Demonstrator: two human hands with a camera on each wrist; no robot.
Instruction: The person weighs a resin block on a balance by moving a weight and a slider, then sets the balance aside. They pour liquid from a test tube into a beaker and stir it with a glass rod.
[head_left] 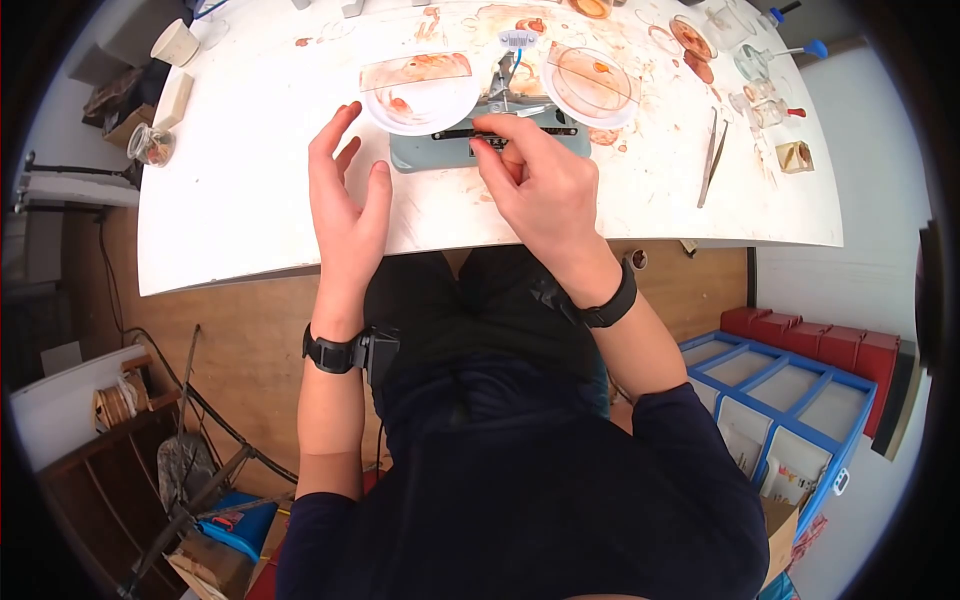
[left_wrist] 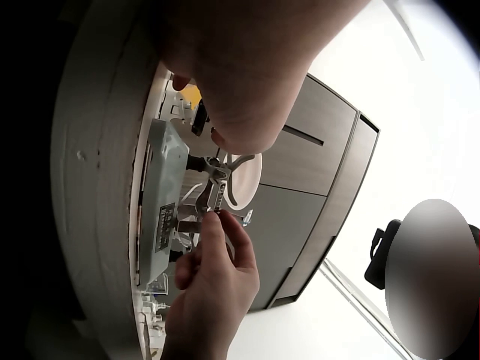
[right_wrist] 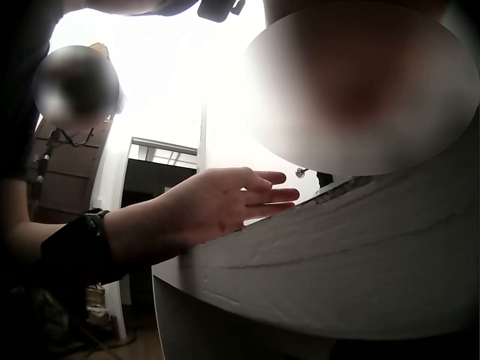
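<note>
A grey-blue pan balance (head_left: pixel 404 157) stands near the table's front edge. On its left sits a white pan (head_left: pixel 440 112) with a stained clear sheet over it. The right white pan (head_left: pixel 592 112) bears a similar sheet with orange-red stains. Thumb and forefinger of my right hand (head_left: pixel 548 190) pinch at the balance's graduated bar (left_wrist: pixel 220 196), in front of the central column; the fingertips cover the exact spot. My left hand (head_left: pixel 348 215) is held beside the left pan, fingers spread and holding nothing.
Tweezers (head_left: pixel 712 165) lie right of the balance. Stained glass dishes (head_left: pixel 692 38), small bottles (head_left: pixel 768 112) and a small yellowish block (head_left: pixel 795 157) line the right side. At the left are a glass jar (head_left: pixel 152 146), a white box (head_left: pixel 173 98) and a cup (head_left: pixel 175 43).
</note>
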